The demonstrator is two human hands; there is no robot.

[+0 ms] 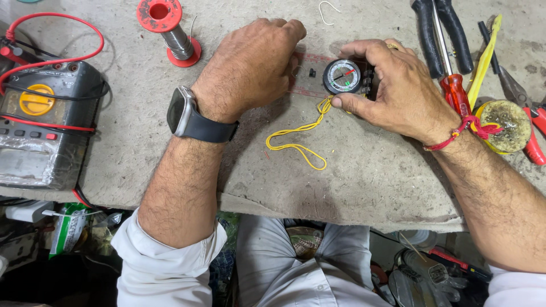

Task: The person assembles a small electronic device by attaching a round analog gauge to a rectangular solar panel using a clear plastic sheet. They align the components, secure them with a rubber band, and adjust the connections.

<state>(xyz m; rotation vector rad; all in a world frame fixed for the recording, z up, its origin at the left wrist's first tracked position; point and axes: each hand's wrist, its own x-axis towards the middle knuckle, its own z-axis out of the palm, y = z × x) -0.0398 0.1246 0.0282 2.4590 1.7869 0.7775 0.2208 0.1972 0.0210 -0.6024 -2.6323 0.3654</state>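
Right hand [398, 85] pinching small round compass [342, 76] by its rim; left hand [250, 68] loosely curled beside it. Light, rigid, glass-faced, probably fragile; best gripped at edges.

A: What is sitting between the hands?

B: A round compass [342, 76] with a black rim and white dial is lying face up on a clear flat baseplate [310, 75] on the counter.

A: Anything attached?

B: 1 yellow cord [298, 140] is trailing from its near edge, looping loosely across the counter toward the person.
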